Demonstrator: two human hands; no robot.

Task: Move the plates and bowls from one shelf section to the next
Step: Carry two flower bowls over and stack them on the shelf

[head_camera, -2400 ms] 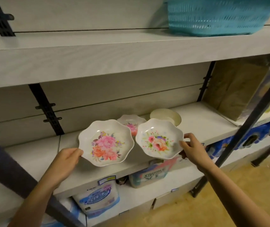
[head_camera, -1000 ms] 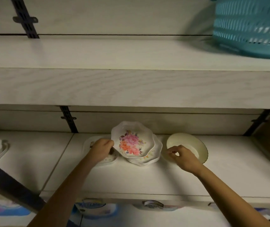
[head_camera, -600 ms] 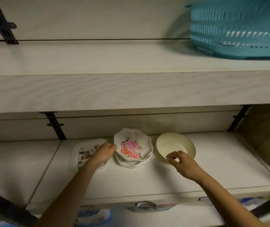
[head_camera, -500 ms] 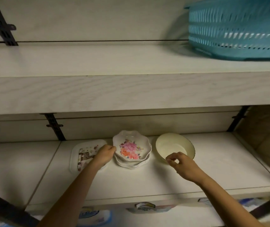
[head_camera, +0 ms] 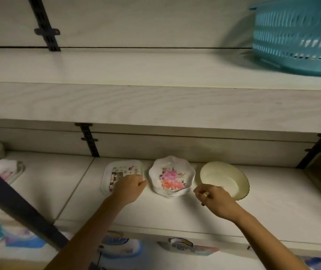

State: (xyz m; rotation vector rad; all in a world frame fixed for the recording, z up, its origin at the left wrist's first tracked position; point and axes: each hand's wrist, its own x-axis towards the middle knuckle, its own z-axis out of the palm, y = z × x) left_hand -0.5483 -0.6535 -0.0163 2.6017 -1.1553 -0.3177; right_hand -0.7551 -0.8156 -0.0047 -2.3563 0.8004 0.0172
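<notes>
The left hand (head_camera: 129,187) has let go and curls empty; just to its right the flower plates (head_camera: 172,177) now sit stacked on the shelf (head_camera: 175,215). Further right, the right hand (head_camera: 213,199), also curled and empty, hovers before the cream bowl (head_camera: 224,179). That load looks delivered.

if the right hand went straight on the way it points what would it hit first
Probably the stack of white scalloped floral plates: the right hand points up-left toward its near edge, with the cream round bowl off to its right. Depth is unclear.
</notes>
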